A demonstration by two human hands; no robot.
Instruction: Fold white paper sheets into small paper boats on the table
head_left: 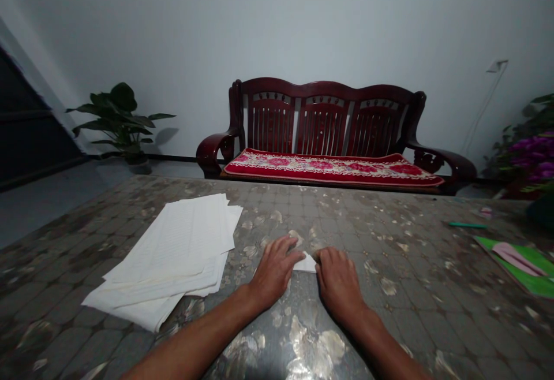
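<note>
A small piece of folded white paper lies on the patterned tabletop between my two hands. My left hand is at its left side, fingers curled and the thumb pressing on the paper's edge. On the opposite side, my right hand is closed at the paper's right edge, its fingertips mostly hidden under the knuckles. Left of my hands rests a loose, overlapping stack of white paper sheets, the top one showing faint printed lines.
The table has a floral tile-pattern cover. On its right lie a green pen and a green sheet with a pink strip. Beyond the table are a wooden bench, a potted plant and purple flowers.
</note>
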